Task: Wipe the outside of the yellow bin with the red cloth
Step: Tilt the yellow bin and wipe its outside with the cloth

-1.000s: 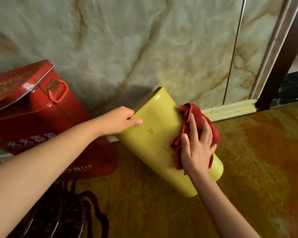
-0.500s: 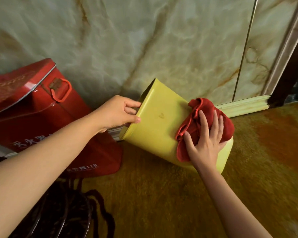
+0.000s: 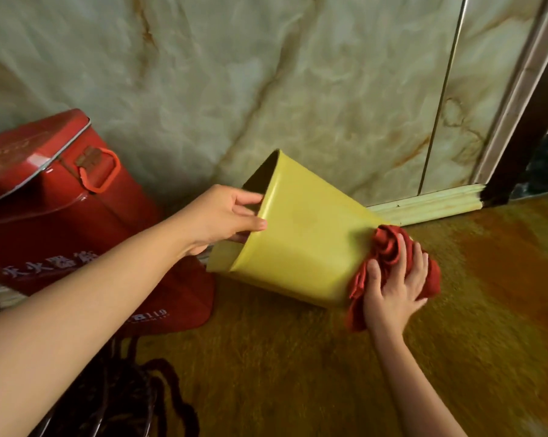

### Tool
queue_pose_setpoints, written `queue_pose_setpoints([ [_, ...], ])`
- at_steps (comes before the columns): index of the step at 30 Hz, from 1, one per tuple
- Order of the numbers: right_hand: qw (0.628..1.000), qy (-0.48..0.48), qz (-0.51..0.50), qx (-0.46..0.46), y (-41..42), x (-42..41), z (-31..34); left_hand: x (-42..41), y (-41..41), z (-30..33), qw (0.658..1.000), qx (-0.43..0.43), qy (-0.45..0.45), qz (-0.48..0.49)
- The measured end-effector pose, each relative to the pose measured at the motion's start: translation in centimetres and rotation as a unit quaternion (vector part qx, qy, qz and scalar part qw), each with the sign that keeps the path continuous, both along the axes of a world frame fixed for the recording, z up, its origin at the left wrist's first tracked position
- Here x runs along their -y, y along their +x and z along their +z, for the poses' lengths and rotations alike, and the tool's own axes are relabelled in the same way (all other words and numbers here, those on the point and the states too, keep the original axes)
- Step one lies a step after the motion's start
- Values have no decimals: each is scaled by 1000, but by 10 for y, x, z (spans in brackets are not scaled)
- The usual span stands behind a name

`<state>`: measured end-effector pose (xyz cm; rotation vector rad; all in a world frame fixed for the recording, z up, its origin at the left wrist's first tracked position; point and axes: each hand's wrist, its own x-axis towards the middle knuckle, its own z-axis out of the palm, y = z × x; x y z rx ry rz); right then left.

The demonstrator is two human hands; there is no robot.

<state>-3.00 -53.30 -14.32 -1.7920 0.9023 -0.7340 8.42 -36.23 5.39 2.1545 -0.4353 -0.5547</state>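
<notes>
Yellow plastic, smooth and tapered, the yellow plastic bin [image 3: 301, 244] lies tipped over in the head view, its open mouth turned left toward the red metal box [image 3: 61, 209] and its narrow base to the right, low over the ochre carpeted floor [image 3: 297, 357] by the marbled wall [image 3: 266, 74]. Compared with half a second ago, the crumpled red cloth [image 3: 389, 253] has slid from the bin's side down to its base end, and the bin is laid flatter. The right hand [image 3: 392, 288] presses the cloth against that base, fingers [image 3: 402, 250] spread over it. The left hand [image 3: 219, 216] grips the rim, thumb outside, fingers curled inside. A faint smudge marks the bin's upper face.
</notes>
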Motion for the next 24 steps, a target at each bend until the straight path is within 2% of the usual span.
queue_pose_setpoints([
  [2,999,-29,19,21,7,-11,16,15,0,4,1000,17,13,-6],
  [5,972,-192,105,82,32,-43,53,30,1,9,998,11,10,-62],
  [7,958,-235,131,98,45,-37,66,36,1,10,996,10,7,-93],
  [9,969,-193,118,96,44,-14,58,42,4,7,997,28,1,-72],
  [11,993,-74,58,64,32,12,36,43,8,4,998,30,-7,-59],
  [13,999,12,26,22,26,26,19,29,9,-1,994,28,1,-101],
  [14,999,20,31,10,27,29,16,14,8,-6,988,42,42,-141],
  [16,999,8,52,1,35,29,17,-19,4,-22,961,122,160,-188],
  [17,998,-1,55,0,39,28,18,-35,2,-30,950,173,191,-176],
  [20,999,-25,46,6,47,24,22,-60,-8,-44,929,296,186,-127],
  [22,1000,15,25,7,46,28,22,-52,-14,-43,903,359,186,-144],
  [24,998,62,19,15,40,24,20,-37,-20,-36,897,402,130,-129],
])
